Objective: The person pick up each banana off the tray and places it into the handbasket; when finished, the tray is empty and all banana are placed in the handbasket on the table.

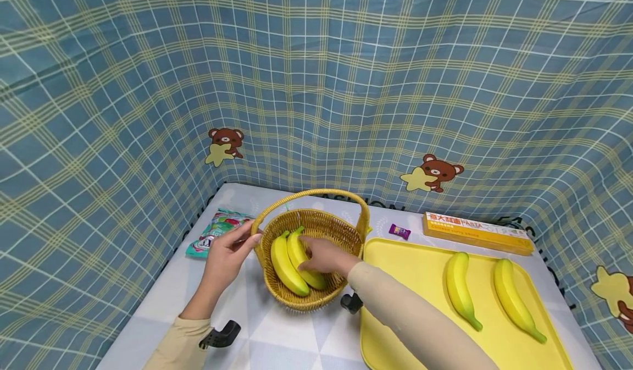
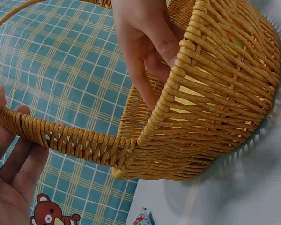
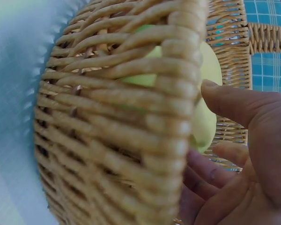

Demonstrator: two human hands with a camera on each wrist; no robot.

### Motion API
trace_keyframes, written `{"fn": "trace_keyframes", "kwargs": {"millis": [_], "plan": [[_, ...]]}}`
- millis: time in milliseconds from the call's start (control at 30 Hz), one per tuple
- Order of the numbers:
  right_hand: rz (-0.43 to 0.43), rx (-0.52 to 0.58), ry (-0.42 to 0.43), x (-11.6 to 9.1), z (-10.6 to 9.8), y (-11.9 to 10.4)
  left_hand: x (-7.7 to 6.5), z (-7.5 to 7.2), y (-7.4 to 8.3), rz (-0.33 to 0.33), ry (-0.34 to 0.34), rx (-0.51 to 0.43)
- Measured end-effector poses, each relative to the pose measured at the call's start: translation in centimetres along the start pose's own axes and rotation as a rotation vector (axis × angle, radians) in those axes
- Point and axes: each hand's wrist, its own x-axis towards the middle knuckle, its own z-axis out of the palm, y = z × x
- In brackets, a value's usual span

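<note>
A yellow wicker basket (image 1: 296, 303) stands on the table with two bananas inside, a left banana (image 1: 284, 265) and a right banana (image 1: 314, 278) lying side by side. My left hand (image 1: 228, 255) holds the side of the basket's arched handle (image 2: 79, 143), thumb on one face and fingers on the other. Reaching over the rim, my right hand (image 1: 326, 254) has its thumb and fingers around the right banana. In the right wrist view, the thumb of the right hand (image 3: 253, 154) touches the banana (image 3: 208, 112); the basket wall hides part of the fingers.
A yellow tray (image 1: 395, 282) on the right carries two more bananas (image 1: 460, 287). Behind it lie a pasta box (image 1: 475, 233) and a small purple packet (image 1: 399, 231). A green snack bag (image 1: 217, 230) is left of the basket. Plaid cloth (image 1: 316, 84) hangs around the table.
</note>
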Motion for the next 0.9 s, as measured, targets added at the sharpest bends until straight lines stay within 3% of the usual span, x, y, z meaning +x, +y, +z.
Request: {"fn": "trace_keyframes", "kwargs": {"millis": [67,300,367,633,900], "plan": [[-0.008,0.012,0.005,-0.3,-0.2,0.2,0.0,0.1,-1.0,0.002,0.001,-0.007],[-0.037,0.052,0.029,-1.6,-0.6,0.5,-0.1,0.2,-1.6,-0.004,0.004,-0.030],[-0.051,0.064,0.044,-2.2,-0.7,0.6,-0.1,0.3,-2.5,-0.001,0.003,-0.042],[-0.113,0.148,0.130,-5.4,-1.4,0.6,-0.1,0.4,-2.4,0.003,0.004,-0.033],[-0.120,0.251,0.196,-9.3,-1.9,1.7,-0.1,0.3,-2.3,0.000,0.007,-0.016]]}}
